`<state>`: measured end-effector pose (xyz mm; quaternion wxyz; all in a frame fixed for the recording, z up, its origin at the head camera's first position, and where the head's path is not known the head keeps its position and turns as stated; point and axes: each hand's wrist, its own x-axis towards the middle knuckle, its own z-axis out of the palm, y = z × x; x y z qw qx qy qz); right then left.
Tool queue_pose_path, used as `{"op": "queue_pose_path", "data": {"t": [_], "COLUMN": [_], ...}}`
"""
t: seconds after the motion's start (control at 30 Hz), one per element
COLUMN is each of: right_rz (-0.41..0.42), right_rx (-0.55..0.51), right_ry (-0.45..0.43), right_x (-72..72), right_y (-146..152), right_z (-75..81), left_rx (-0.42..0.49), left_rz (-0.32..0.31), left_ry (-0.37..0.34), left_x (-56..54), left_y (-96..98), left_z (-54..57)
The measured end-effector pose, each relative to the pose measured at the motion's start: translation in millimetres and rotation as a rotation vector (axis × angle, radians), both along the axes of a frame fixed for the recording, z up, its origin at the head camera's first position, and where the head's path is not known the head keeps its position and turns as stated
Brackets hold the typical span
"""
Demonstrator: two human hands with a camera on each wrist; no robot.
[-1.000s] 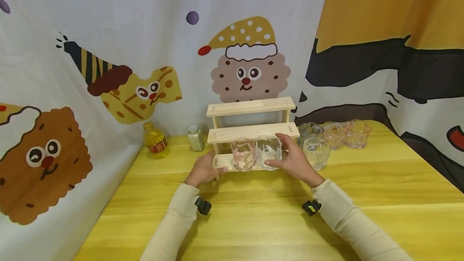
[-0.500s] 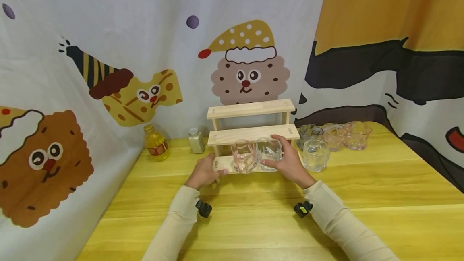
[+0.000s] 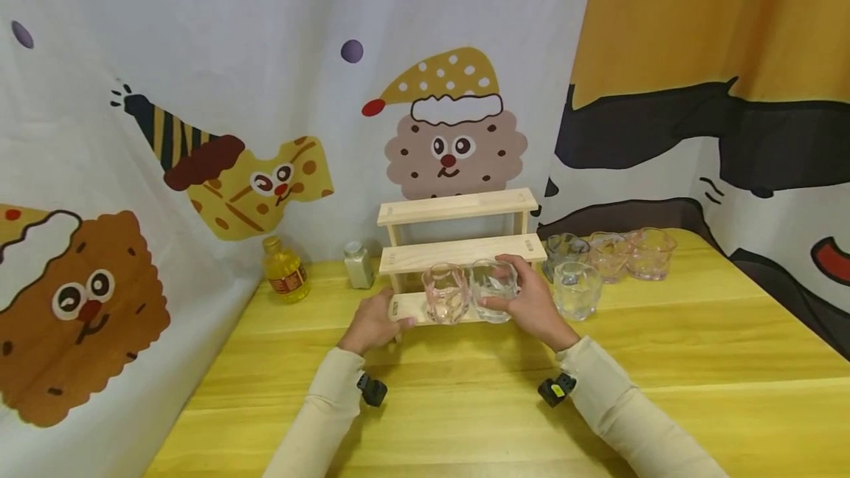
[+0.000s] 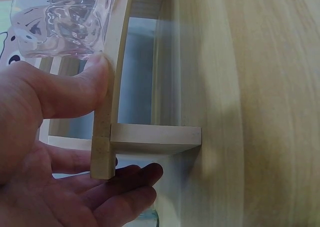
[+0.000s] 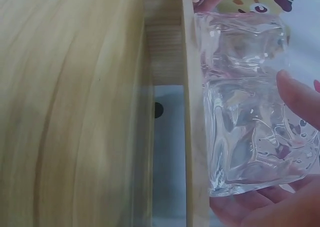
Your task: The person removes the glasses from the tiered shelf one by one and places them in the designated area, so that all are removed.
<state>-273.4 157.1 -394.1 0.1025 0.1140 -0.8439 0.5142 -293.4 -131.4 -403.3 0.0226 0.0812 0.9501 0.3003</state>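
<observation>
A three-tier wooden rack (image 3: pixel 458 253) stands on the table. On its lowest step, a pink-tinted glass (image 3: pixel 446 293) and a clear glass (image 3: pixel 493 290) stand side by side, close together. My right hand (image 3: pixel 534 307) holds the clear glass, thumb at the front and fingers round its right side. The left hand (image 3: pixel 372 321) grips the left end of the lowest step. In the left wrist view its thumb (image 4: pixel 82 89) lies on the board near the pink glass, with the other fingers on the far side of the board's end.
Right of the rack are another clear glass (image 3: pixel 578 291), a grey-blue glass (image 3: pixel 564 255) and two pinkish glasses (image 3: pixel 651 253). To its left stand a shaker jar (image 3: pixel 358 265) and a yellow bottle (image 3: pixel 285 271). A printed curtain (image 3: pixel 265 35) hangs behind.
The right hand has shifted slightly left on the clear glass. Everything sits a little lower in the head view as the camera tilts up. Both glasses keep their place on the lowest step.
</observation>
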Motion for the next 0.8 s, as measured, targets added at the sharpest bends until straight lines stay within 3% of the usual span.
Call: {"op": "queue_pose_path", "data": {"t": [0.13, 0.4, 0.8], "right_rz": [0.012, 0.007, 0.020], "right_rx": [-0.017, -0.002, 0.061], "right_ry": [-0.012, 0.004, 0.000], "right_x": [6.0, 12.6, 23.2], "right_y": [5.3, 16.7, 56.9], "right_z": [1.5, 23.6, 42.4], "left_rx": [0.003, 0.007, 0.013], "left_rz": [-0.005, -0.004, 0.000], "left_ry": [-0.006, 0.007, 0.001], "left_x": [2.6, 0.9, 0.0], "left_y": [1.2, 1.4, 0.4], "left_z": [-2.3, 1.9, 0.0]}}
